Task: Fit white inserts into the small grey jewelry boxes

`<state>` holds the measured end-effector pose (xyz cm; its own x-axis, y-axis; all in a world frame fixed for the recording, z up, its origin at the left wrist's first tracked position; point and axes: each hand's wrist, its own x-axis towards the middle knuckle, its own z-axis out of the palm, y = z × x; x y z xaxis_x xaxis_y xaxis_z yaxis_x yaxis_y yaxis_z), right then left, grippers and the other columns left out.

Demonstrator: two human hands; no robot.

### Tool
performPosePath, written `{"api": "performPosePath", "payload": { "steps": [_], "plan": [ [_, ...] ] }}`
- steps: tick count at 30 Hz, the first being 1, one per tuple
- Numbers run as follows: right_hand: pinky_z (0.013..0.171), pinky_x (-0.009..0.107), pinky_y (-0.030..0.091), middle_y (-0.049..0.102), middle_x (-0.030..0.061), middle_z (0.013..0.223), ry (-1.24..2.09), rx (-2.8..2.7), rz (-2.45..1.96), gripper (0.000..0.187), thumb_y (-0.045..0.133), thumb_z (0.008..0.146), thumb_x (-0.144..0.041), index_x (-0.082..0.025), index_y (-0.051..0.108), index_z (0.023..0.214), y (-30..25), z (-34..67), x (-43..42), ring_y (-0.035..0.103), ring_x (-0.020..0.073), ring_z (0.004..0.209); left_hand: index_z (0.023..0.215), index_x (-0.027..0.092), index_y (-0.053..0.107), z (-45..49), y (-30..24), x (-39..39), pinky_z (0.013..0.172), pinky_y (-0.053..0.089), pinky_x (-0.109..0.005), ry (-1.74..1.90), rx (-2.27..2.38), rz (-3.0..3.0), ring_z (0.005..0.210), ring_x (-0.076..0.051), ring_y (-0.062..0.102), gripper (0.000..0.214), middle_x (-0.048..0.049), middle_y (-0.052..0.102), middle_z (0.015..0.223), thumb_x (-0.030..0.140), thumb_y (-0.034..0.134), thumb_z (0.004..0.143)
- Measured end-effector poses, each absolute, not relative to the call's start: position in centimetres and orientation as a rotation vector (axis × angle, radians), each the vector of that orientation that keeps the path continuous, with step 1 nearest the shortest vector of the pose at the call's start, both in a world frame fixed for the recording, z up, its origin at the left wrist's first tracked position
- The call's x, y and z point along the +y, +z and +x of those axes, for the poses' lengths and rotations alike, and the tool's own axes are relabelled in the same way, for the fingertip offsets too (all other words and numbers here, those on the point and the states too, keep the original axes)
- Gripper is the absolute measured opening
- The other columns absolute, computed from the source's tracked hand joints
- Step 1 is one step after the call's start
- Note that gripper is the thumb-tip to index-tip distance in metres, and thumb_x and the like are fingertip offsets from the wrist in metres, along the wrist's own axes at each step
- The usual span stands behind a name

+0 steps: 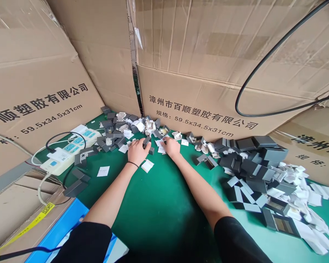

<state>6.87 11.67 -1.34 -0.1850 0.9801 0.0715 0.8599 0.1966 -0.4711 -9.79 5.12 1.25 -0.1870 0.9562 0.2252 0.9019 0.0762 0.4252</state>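
Note:
My left hand (138,151), a dark band at its wrist, is closed on a small dark grey box (146,141). Another dark piece (151,150) lies right beside its thumb. My right hand (171,147) is a short way to the right, its fingers pressed together over white paper slips (161,149); what they pinch is too small to make out. Just below my left hand rests a folded white paper (147,166). Behind both hands spreads a heap of dark grey boxes and crumpled white paper (150,126).
A power strip (60,160) with cables lies at left, near a blue bin (63,230). To the right is a big pile of grey boxes (253,166) and white paper inserts (293,179). Tall cardboard cartons (197,84) wall the green table (159,208); a black cable (242,91) hangs at right.

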Motion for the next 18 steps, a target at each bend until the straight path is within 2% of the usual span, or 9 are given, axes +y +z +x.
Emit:
{"api": "performPosePath", "payload": {
  "steps": [5, 8, 11, 14, 16, 18],
  "plan": [
    [0.072, 0.027, 0.044, 0.064, 0.0038, 0.100, 0.631, -1.879, -1.465, 0.017, 0.053, 0.081, -0.028, -0.023, 0.067, 0.090, -2.3, 7.9, 11.5, 0.060, 0.0176, 0.085, 0.091, 0.020, 0.071, -10.6, 0.7, 5.5, 0.069, 0.044, -0.034, 1.025, 2.040, 1.580, 0.079, -0.028, 0.060, 0.031, -0.0087, 0.068, 0.073, 0.042, 0.056, 0.075],
    [0.076, 0.028, 0.044, 0.065, 0.0045, 0.092, 0.699, -1.734, -1.369, 0.020, 0.051, 0.081, -0.029, -0.020, 0.067, 0.085, -2.8, 8.4, 11.6, 0.058, 0.0165, 0.079, 0.082, 0.020, 0.073, -11.0, 0.6, 5.7, 0.070, 0.044, -0.033, 1.138, 1.992, 1.497, 0.076, -0.026, 0.061, 0.026, -0.0067, 0.068, 0.070, 0.039, 0.060, 0.071],
    [0.073, 0.029, 0.045, 0.065, 0.0041, 0.083, 0.785, -1.607, -1.294, 0.022, 0.052, 0.079, -0.035, -0.018, 0.066, 0.083, -3.0, 8.8, 11.8, 0.057, 0.0161, 0.073, 0.085, 0.019, 0.072, -11.3, 0.8, 5.8, 0.076, 0.045, -0.033, 1.322, 1.914, 1.359, 0.083, -0.026, 0.062, 0.027, -0.0067, 0.070, 0.080, 0.039, 0.063, 0.069],
    [0.064, 0.028, 0.045, 0.063, 0.0026, 0.073, 0.909, -1.463, -1.221, 0.029, 0.049, 0.079, -0.044, -0.018, 0.062, 0.083, -2.9, 9.5, 11.9, 0.054, 0.0148, 0.064, 0.099, 0.017, 0.067, -10.6, 1.6, 5.6, 0.077, 0.048, -0.032, 1.522, 1.802, 1.205, 0.091, -0.023, 0.062, 0.037, -0.0080, 0.069, 0.094, 0.044, 0.052, 0.078],
    [0.057, 0.026, 0.043, 0.058, 0.0001, 0.063, 1.011, -1.391, -1.161, 0.033, 0.048, 0.079, -0.050, -0.019, 0.060, 0.081, -2.7, 10.3, 11.8, 0.051, 0.0131, 0.056, 0.105, 0.017, 0.063, -9.2, 2.3, 5.1, 0.076, 0.050, -0.030, 1.631, 1.526, 1.025, 0.091, -0.019, 0.063, 0.041, -0.0082, 0.067, 0.101, 0.045, 0.042, 0.084],
    [0.052, 0.024, 0.039, 0.053, -0.0025, 0.054, 1.113, -1.346, -1.099, 0.033, 0.053, 0.075, -0.052, -0.019, 0.058, 0.076, -2.4, 11.4, 11.3, 0.045, 0.0109, 0.049, 0.105, 0.018, 0.061, -7.1, 2.5, 4.3, 0.077, 0.051, -0.029, 1.589, 1.005, 0.702, 0.090, -0.017, 0.064, 0.037, -0.0076, 0.066, 0.105, 0.044, 0.045, 0.085]
  ]
}}
